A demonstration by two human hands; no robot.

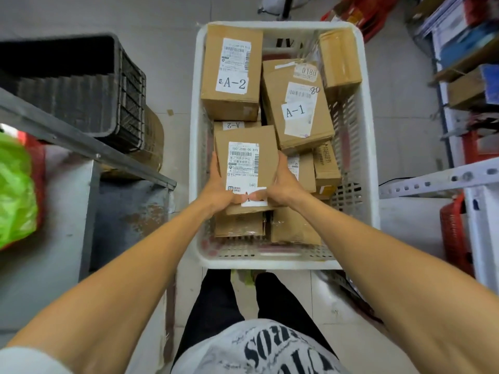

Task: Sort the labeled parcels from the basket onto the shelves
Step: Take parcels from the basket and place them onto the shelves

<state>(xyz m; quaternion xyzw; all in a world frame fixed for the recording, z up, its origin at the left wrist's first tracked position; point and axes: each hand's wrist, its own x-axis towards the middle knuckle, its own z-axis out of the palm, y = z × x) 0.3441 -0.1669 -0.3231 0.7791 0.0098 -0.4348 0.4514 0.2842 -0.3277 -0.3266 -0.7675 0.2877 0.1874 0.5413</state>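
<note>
Above the near end of the white basket (270,262), the left hand (219,190) and right hand (284,184) grip a brown parcel (244,140) by its sides, thumbs on its lower label (the code is mostly covered). Farther in lie the A-1 box (298,117) on the right and the A-2 box (232,74) at the far left.

Labels: far-left parcel (231,71) A-2; tilted parcel (297,112) A-1 and handwritten 80; half-hidden parcel (233,125) A-2, upside down.
</note>
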